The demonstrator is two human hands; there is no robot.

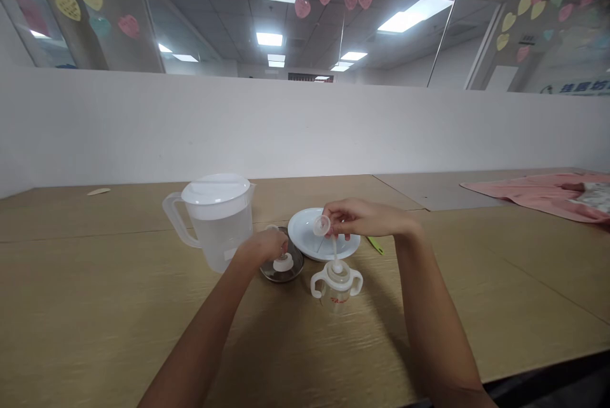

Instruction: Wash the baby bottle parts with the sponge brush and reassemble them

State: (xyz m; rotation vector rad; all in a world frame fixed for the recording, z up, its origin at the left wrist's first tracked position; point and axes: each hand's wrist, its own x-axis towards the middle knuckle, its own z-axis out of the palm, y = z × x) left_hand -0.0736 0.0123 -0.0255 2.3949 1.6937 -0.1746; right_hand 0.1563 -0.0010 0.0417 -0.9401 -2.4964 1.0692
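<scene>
A clear baby bottle [335, 299] with two white handles and red print stands upright and uncapped on the table. Above its mouth, my right hand [355, 217] pinches a small clear round cap [321, 225]. A thin whitish straw [335, 248] hangs below those fingers, its rounded white end at the bottle's mouth; how it joins the cap is hidden. To the left, my left hand [267, 246] reaches over a round metal dish [281, 277]. Its fingers are closed at the top of a white-based bottle teat [283, 262] in the dish.
A lidded translucent water jug [220, 220] stands left of the dish. Behind the bottle sits a white bowl [305, 230], with a green handle [375, 246] beside it. Pink cloth [538, 195] lies far right. A white wall [305, 128] bounds the table's back.
</scene>
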